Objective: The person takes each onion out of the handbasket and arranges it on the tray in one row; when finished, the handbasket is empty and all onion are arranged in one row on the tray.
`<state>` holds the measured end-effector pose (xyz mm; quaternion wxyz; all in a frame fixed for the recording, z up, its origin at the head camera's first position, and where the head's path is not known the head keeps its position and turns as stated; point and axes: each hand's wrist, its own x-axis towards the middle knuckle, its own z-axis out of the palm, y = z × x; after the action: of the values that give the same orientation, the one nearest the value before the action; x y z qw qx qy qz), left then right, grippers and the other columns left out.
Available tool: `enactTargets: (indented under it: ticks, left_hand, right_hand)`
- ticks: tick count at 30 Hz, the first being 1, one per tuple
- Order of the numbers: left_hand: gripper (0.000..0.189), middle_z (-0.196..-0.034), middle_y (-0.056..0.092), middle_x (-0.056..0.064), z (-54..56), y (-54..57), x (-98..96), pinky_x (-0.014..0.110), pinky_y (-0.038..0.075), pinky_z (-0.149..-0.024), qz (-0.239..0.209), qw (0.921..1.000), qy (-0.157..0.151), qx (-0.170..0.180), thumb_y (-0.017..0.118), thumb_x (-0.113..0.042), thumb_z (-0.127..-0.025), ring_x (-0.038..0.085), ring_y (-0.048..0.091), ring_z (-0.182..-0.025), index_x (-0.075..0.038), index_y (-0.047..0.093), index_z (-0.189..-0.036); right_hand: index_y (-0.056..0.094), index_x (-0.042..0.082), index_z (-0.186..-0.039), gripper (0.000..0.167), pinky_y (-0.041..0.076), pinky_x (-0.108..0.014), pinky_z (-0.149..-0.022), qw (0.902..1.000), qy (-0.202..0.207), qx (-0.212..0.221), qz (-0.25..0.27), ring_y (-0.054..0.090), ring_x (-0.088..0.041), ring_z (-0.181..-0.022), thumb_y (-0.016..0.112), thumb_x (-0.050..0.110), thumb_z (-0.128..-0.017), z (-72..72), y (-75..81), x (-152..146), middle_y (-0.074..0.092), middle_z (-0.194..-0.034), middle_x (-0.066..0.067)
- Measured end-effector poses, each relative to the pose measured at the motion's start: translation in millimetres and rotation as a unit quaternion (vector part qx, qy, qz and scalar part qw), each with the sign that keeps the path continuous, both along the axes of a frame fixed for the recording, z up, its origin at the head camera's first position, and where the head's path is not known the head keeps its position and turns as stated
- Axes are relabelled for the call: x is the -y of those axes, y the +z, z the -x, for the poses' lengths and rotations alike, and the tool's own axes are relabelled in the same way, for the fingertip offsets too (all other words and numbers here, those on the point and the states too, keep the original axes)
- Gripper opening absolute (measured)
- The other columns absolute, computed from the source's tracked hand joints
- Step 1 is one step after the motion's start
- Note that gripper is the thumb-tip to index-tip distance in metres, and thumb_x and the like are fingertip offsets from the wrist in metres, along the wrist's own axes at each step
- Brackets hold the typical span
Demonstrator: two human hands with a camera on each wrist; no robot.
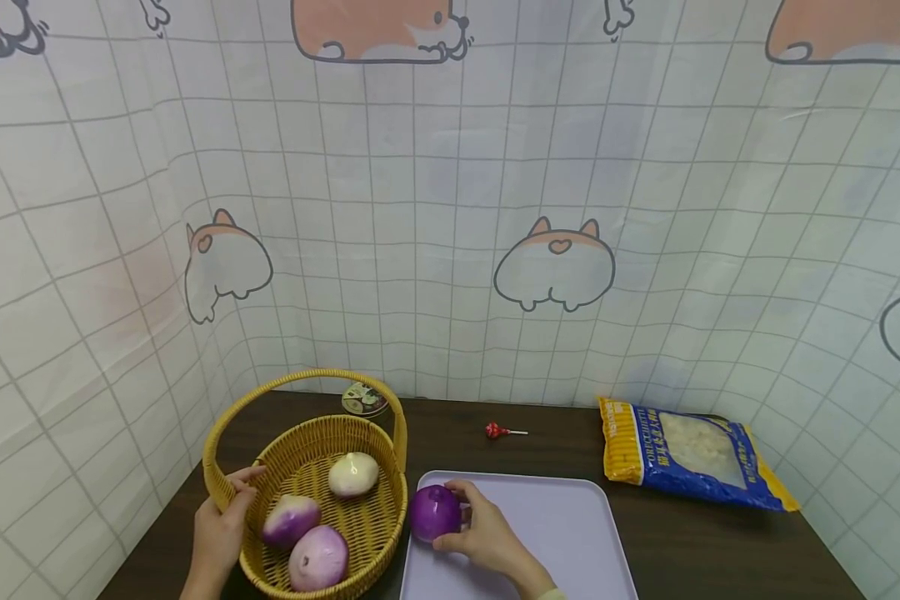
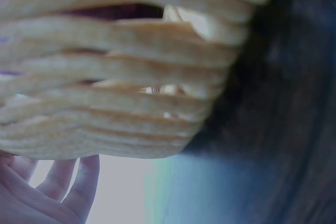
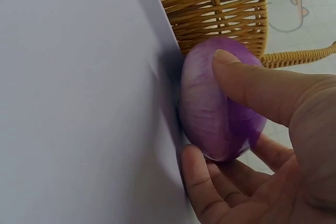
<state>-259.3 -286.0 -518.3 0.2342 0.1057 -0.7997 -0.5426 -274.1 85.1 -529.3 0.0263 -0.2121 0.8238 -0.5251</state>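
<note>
A yellow woven basket [image 1: 378, 558] with a tall handle stands at the left of the table, and my left hand [image 1: 221, 525] grips its left side by the foot of the handle. In the left wrist view the woven wall [image 2: 105, 72] fills much of the picture, with some fingers [image 2: 81, 187] below it. Inside the basket lie a whitish onion [image 1: 353, 475] and two purple-and-white onions [image 1: 318, 558]. My right hand [image 1: 487, 533] holds a purple onion [image 3: 210, 103] between thumb and fingers, at the left edge of the lilac tray [image 1: 562, 533].
Behind the tray lies a red-wrapped lollipop [image 1: 493, 431]. A blue and yellow pasta bag [image 1: 690, 454] lies at the right. A small round tin [image 1: 363, 400] stands behind the basket, partly hidden by its handle. A patterned cloth wall [image 1: 450, 333] borders the table.
</note>
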Motion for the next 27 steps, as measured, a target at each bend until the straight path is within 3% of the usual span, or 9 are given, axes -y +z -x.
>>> enactTargets:
  ticks: [9, 21, 27]
  left_hand:
    - [0.018, -0.119, 0.069, 0.007, 0.1, 0.6, -1.2, 0.004, 0.037, -0.085, 0.005, 0.9999, 0.004, -0.008, 0.055, -0.017, -0.099, -0.006, 0.052, -0.11, 0.0, 0.059, -0.096]
    - [0.017, -0.119, 0.069, 0.006, 0.9, -0.6, 0.0, 0.004, 0.038, -0.085, 0.004, 0.9999, 0.001, -0.013, 0.055, -0.016, -0.099, -0.007, 0.053, -0.109, 0.0, 0.06, -0.096]
    - [0.017, -0.12, 0.069, 0.005, 0.1, -0.7, 0.2, 0.005, 0.038, -0.084, 0.002, 1.0, 0.0, -0.007, 0.055, -0.017, -0.1, -0.008, 0.052, -0.108, -0.001, 0.06, -0.098]
  right_hand:
    - [0.045, -0.001, -0.135, 0.079, 0.052, -0.04, -0.082, 0.9997, 0.009, 0.018, 0.016, 0.061, -0.027, -0.098, 0.086, 0.006, -0.068, 0.4, -0.6, 0.7, 0.056, -0.128, -0.02]
    - [0.038, 0.0, -0.145, 0.096, 0.048, -0.041, -0.084, 0.9997, 0.004, 0.019, -0.017, 0.058, -0.025, -0.101, 0.089, 0.014, -0.064, 2.7, -0.3, 0.3, 0.054, -0.132, -0.019]
    - [0.036, -0.002, -0.146, 0.099, 0.045, -0.057, -0.093, 0.9984, 0.003, 0.02, -0.053, 0.057, -0.038, -0.113, 0.089, 0.019, -0.065, -1.5, 6.6, -1.1, 0.051, -0.136, -0.025]
